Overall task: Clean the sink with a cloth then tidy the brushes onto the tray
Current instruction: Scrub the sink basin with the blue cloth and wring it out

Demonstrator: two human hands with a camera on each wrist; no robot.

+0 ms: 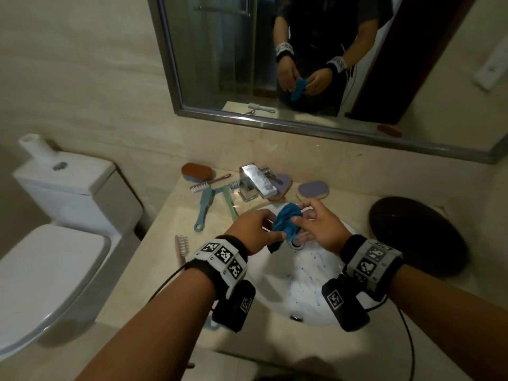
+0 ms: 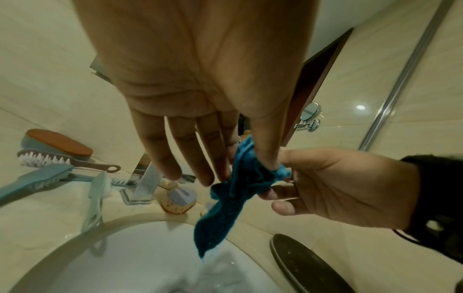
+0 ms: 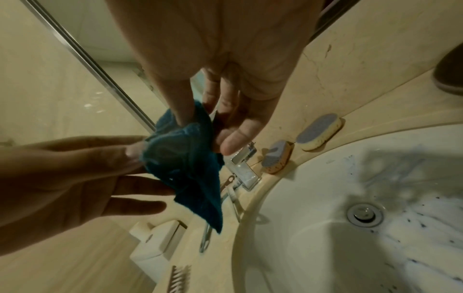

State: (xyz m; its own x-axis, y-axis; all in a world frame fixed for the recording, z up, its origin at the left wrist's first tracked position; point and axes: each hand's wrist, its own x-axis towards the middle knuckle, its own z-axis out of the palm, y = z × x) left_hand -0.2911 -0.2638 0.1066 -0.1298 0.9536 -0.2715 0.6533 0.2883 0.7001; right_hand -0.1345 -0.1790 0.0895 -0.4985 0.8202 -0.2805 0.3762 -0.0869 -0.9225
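A crumpled blue cloth [image 1: 286, 222] hangs over the white sink [image 1: 310, 287], whose bowl is streaked with blue specks. My left hand [image 1: 275, 229] pinches the cloth's left side between thumb and forefinger, the other fingers straight. In the left wrist view the cloth [image 2: 240, 190] dangles from that pinch. My right hand [image 1: 299, 215] pinches its right side, thumb on top in the right wrist view of the cloth [image 3: 185, 162]. Several brushes [image 1: 204, 204] lie on the counter left of the tap, and a pink one [image 1: 181, 247] near the front. The dark round tray [image 1: 417, 237] sits right of the sink.
A chrome tap [image 1: 257, 182] stands behind the bowl, with two purple-topped sponges [image 1: 313, 189] to its right and a brown-topped brush [image 1: 196, 171] by the wall. A toilet [image 1: 68, 215] stands left of the counter. A mirror [image 1: 302, 64] hangs above.
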